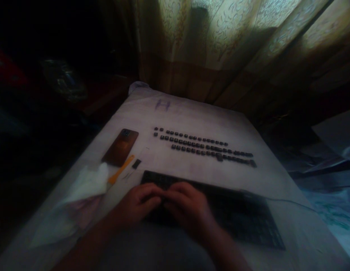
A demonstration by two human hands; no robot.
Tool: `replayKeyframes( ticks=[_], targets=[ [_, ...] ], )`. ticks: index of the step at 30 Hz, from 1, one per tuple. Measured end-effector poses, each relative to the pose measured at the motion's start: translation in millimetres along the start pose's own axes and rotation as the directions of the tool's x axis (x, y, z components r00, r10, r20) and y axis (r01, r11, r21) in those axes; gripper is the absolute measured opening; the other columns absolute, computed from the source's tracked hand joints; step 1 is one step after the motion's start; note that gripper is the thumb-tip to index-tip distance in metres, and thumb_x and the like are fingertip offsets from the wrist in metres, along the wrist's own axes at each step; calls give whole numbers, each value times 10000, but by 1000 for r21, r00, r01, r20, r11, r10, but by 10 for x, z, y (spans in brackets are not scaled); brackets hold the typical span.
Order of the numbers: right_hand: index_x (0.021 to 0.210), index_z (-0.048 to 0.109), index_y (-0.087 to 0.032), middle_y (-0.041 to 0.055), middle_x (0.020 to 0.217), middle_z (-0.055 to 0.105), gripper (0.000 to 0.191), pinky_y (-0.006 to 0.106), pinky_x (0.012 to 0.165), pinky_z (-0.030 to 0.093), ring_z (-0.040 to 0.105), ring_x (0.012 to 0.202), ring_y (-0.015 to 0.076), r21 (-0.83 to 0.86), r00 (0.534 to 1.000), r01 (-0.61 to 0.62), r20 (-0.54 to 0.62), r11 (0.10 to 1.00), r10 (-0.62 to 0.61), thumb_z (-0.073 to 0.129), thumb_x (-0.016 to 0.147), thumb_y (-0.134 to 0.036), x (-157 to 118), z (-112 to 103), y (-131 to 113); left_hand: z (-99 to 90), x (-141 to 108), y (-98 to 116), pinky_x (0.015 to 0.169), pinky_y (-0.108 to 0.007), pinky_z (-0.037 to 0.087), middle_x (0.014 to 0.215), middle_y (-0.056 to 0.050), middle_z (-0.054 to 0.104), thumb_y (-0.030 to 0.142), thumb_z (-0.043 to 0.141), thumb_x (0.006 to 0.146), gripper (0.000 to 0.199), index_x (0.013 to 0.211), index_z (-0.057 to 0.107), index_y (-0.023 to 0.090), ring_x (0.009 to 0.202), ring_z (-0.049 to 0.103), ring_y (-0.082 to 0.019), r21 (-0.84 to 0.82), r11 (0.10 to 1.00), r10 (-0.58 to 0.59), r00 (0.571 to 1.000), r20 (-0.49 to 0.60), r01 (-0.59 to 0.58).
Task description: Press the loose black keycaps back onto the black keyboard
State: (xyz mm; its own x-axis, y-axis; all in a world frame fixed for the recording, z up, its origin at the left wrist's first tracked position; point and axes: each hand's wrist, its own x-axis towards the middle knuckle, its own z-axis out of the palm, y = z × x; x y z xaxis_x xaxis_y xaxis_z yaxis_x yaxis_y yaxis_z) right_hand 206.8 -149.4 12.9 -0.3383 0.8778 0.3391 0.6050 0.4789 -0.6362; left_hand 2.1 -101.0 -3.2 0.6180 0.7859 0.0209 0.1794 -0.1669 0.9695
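Keyboard (248, 218), black, one: lies on the counter (197, 116) nearest the person, slightly aslant, its left part beneath both hands, its right part bare of them. Key detail dim and blurred.

Left hand (141, 203): over the keyboard's left part, fingers bent and drawn in narrow, tips meeting those of the other hand. Whether they pinch anything, cannot tell.

Right hand (189, 205): just beside the left, above the keyboard, fingers curled and pointing toward the left hand, spacing narrow. Anything held between them is hidden; cannot tell.

Keycaps (185, 143), black, many: set out on the counter beyond the keyboard in three long rows, roughly side by side, a few larger ones toward the right ends.

Phone (120, 148), brown-orange back up, camera at its far end: left of the keycaps, lying flat.

Tool (121, 169), orange, slim: just beside the phone, slanting.

Chip (136, 164), small, black, rectangular: right of the tool. Thin slivers (127, 174) nearby, too small to identify.

Cloth (89, 184), white, crumpled, with a pink part: on the left, near the tool's near end.

Cable (288, 200), thin: runs from the keyboard's far edge rightward across the counter.

Curtain (189, 45), patterned, yellowish: hangs behind the counter.
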Motion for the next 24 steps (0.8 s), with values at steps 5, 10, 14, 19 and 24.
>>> replayKeyframes(
  ticks=[5, 10, 14, 19, 24],
  targets=[
    [1173, 689, -210, 87, 943, 712, 248, 310, 721, 559, 668, 817, 192, -85, 996, 66, -50, 994, -70, 530, 985, -236, -11, 67, -2, -3, 1, -6, 655, -273, 509, 809, -2, 688, 329, 559, 880, 181, 906, 711, 233, 714, 633, -168, -20, 1000, -20, 1000, 1, 20],
    [1040, 696, -176, 96, 899, 708, 192, 301, 707, 564, 666, 799, 193, -68, 994, 38, -102, 997, -45, 519, 972, -204, -1, 120, -12, 8, 8, -25, 688, -281, 516, 836, -14, 702, 322, 570, 871, 194, 933, 725, 225, 747, 652, -176, -8, 1000, -3, 1000, -22, 2],
    [1058, 691, -174, 106, 927, 713, 193, 309, 726, 572, 674, 813, 198, -56, 993, 10, -120, 998, -17, 523, 963, -191, -9, 146, -8, 6, 9, -29, 712, -288, 521, 837, -13, 698, 321, 580, 869, 193, 944, 729, 222, 779, 667, -183, 21, 1000, 2, 1000, -19, -1],
    [1073, 688, -190, 93, 936, 713, 188, 313, 752, 574, 679, 834, 196, -79, 992, 12, -124, 997, -22, 532, 973, -223, -31, 164, 20, 11, 18, -35, 696, -282, 512, 838, -15, 692, 341, 555, 883, 210, 926, 721, 220, 771, 656, -177, 14, 1000, -14, 1000, -11, 14],
    [1051, 672, -183, 82, 925, 705, 182, 296, 735, 572, 672, 819, 181, 34, 987, 26, -157, 999, -20, 516, 957, -172, -24, 204, 21, 41, 16, -78, 670, -266, 479, 780, -3, 659, 354, 594, 853, 194, 858, 711, 200, 721, 625, -162, 44, 998, -32, 998, -50, 34]
  ],
)
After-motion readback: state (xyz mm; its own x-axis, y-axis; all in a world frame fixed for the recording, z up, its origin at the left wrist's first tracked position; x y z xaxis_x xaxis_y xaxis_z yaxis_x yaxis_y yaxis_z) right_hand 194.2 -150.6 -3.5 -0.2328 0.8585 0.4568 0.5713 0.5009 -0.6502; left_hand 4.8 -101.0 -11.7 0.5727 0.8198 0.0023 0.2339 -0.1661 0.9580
